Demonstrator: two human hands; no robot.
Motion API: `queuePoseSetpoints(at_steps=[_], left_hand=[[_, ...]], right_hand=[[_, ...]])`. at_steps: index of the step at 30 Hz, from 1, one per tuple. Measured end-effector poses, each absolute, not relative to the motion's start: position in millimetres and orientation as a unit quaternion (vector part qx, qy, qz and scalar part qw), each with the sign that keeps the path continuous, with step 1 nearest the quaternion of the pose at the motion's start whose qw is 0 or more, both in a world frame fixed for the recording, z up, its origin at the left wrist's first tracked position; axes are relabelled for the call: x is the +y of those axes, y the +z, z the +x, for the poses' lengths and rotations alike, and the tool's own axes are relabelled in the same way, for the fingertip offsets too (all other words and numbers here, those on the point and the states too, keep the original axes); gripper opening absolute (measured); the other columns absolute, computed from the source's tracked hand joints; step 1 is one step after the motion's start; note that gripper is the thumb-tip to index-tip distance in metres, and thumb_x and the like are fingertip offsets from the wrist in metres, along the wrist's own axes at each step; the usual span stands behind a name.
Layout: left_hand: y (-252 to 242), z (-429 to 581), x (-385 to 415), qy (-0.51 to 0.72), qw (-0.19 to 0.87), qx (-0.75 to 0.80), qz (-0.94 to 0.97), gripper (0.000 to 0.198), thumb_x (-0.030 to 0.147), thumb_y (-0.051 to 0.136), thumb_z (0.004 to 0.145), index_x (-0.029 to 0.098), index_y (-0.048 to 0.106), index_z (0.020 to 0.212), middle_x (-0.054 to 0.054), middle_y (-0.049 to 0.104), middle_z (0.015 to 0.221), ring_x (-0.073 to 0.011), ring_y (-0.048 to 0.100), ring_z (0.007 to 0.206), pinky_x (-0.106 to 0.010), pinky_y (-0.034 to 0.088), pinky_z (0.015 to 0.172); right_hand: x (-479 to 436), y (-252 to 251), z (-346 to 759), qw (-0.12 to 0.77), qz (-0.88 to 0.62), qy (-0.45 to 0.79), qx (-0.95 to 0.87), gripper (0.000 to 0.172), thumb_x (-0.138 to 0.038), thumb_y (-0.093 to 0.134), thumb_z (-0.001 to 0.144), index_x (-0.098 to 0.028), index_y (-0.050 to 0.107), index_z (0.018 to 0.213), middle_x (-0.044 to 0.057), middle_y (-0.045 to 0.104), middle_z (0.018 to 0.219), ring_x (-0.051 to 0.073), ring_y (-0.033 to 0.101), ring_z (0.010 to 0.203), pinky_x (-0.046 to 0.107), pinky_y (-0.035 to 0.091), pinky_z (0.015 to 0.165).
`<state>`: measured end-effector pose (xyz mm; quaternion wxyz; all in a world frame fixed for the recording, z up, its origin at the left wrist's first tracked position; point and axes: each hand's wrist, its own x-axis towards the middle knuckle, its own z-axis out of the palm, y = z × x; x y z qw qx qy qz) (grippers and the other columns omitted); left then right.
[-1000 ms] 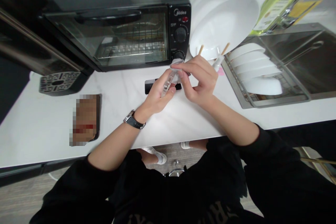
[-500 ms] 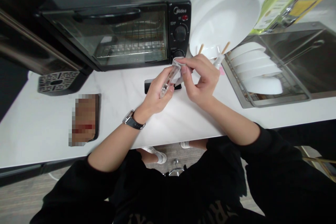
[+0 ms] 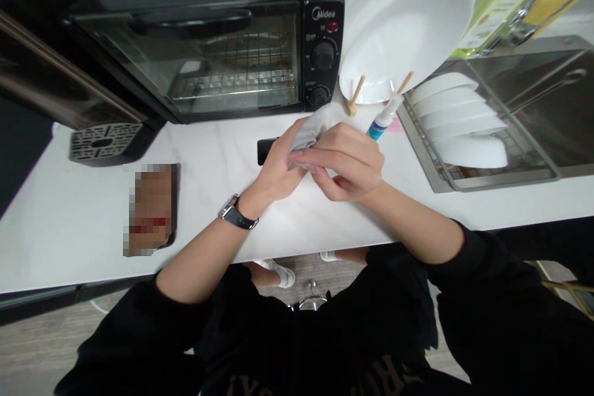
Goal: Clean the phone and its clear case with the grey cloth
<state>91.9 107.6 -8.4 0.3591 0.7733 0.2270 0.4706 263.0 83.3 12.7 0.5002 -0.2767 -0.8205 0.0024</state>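
Note:
A grey cloth (image 3: 309, 135) is bunched between my two hands above the counter. My left hand (image 3: 278, 167), with a watch on its wrist, grips a clear case that the cloth and fingers now hide. My right hand (image 3: 348, 158) presses the cloth against it with bent fingers. Under my left hand a dark flat object (image 3: 265, 151), perhaps a phone, lies partly covered on the white counter. Just beyond my right hand is a small spray bottle (image 3: 381, 122) with a blue label and a clear cap.
A black toaster oven (image 3: 320, 80) stands at the back of the counter (image 3: 297, 229). White plates (image 3: 408, 37) lean in a wooden rack on its right. Several bowls (image 3: 471, 151) sit in a wire basket at the sink. To the left lies a dark-edged object (image 3: 174, 204), its face pixelated.
My right hand has come down and towards me, drawing the cloth over the clear case, which showed before. The spray bottle's label has come into sight. The view has shifted slightly.

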Motion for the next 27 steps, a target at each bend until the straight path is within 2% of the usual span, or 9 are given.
queuePoseSetpoints(at_steps=[8, 12, 15, 18, 21, 27], left_hand=[[-12, 93, 110, 0.494, 0.343, 0.210, 0.771, 0.047, 0.060, 0.062, 0.102, 0.029, 0.066, 0.137, -0.008, 0.074, 0.131, -0.0301, 0.070, 0.124, -0.052, 0.055, 0.114], [-18, 91, 113, 0.484, 0.321, 0.201, 0.789, 0.051, 0.061, 0.058, 0.104, 0.029, 0.060, 0.144, -0.008, 0.073, 0.118, -0.0269, 0.071, 0.109, -0.048, 0.059, 0.101], [-20, 91, 114, 0.482, 0.322, 0.201, 0.790, 0.054, 0.060, 0.058, 0.105, 0.030, 0.056, 0.150, -0.008, 0.070, 0.122, -0.0263, 0.070, 0.107, -0.045, 0.059, 0.097], [-20, 91, 114, 0.486, 0.316, 0.189, 0.793, 0.055, 0.061, 0.057, 0.105, 0.032, 0.053, 0.152, -0.007, 0.069, 0.123, -0.0260, 0.069, 0.107, -0.044, 0.059, 0.097], [-19, 91, 114, 0.485, 0.307, 0.191, 0.796, 0.052, 0.060, 0.056, 0.106, 0.034, 0.053, 0.152, -0.005, 0.067, 0.113, -0.0224, 0.067, 0.095, -0.042, 0.059, 0.091], [-18, 90, 113, 0.478, 0.324, 0.198, 0.792, 0.055, 0.063, 0.057, 0.105, 0.035, 0.052, 0.153, -0.004, 0.066, 0.108, -0.0217, 0.066, 0.090, -0.043, 0.060, 0.089]], right_hand=[[83, 14, 264, 0.494, -0.365, 0.020, -0.789, 0.039, -0.060, 0.051, 0.103, -0.035, 0.080, 0.111, 0.004, 0.073, 0.092, 0.026, 0.075, 0.092, 0.050, 0.063, 0.086], [82, 19, 266, 0.524, -0.402, 0.016, -0.751, 0.044, -0.058, 0.047, 0.107, -0.031, 0.080, 0.118, 0.008, 0.073, 0.098, 0.029, 0.075, 0.102, 0.055, 0.061, 0.097], [83, 23, 267, 0.542, -0.407, 0.025, -0.735, 0.041, -0.052, 0.047, 0.109, -0.029, 0.078, 0.122, 0.009, 0.073, 0.101, 0.029, 0.074, 0.104, 0.054, 0.060, 0.100], [86, 25, 266, 0.582, -0.374, 0.004, -0.722, 0.035, -0.044, 0.049, 0.110, -0.027, 0.079, 0.118, 0.007, 0.075, 0.097, 0.024, 0.074, 0.092, 0.048, 0.062, 0.090], [90, 25, 264, 0.642, -0.311, -0.040, -0.700, 0.025, -0.031, 0.056, 0.108, -0.026, 0.080, 0.113, 0.004, 0.076, 0.088, 0.019, 0.071, 0.078, 0.040, 0.060, 0.076], [90, 27, 261, 0.647, -0.329, -0.034, -0.687, 0.025, -0.026, 0.055, 0.107, -0.023, 0.080, 0.109, 0.004, 0.078, 0.087, 0.018, 0.071, 0.076, 0.040, 0.061, 0.074]])
